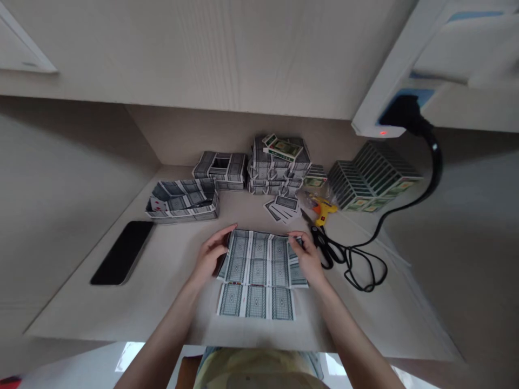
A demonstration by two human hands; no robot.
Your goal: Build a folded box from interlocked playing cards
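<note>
A panel of joined playing cards (258, 270), patterned backs up, lies in front of me on the desk. Its far edge and sides are folded upward, while the near row of cards lies flat. My left hand (211, 255) grips the far left corner between thumb and fingers. At the far right corner, my right hand (308, 259) pinches the folded side the same way. Just beyond the panel, several loose cards (284, 208) are fanned out. Black-handled scissors (324, 248) lie right of my right hand, beside a yellow glue gun (323, 209).
An open card-built box (184, 202), a card-built box with an opening (223, 168) and stacked card-built cases (278, 167) stand behind. Card packs (373, 175) are piled back right. A phone (122, 253) lies left; a black cable (379, 232) coils right. An overhead cabinet (243, 59) hangs above.
</note>
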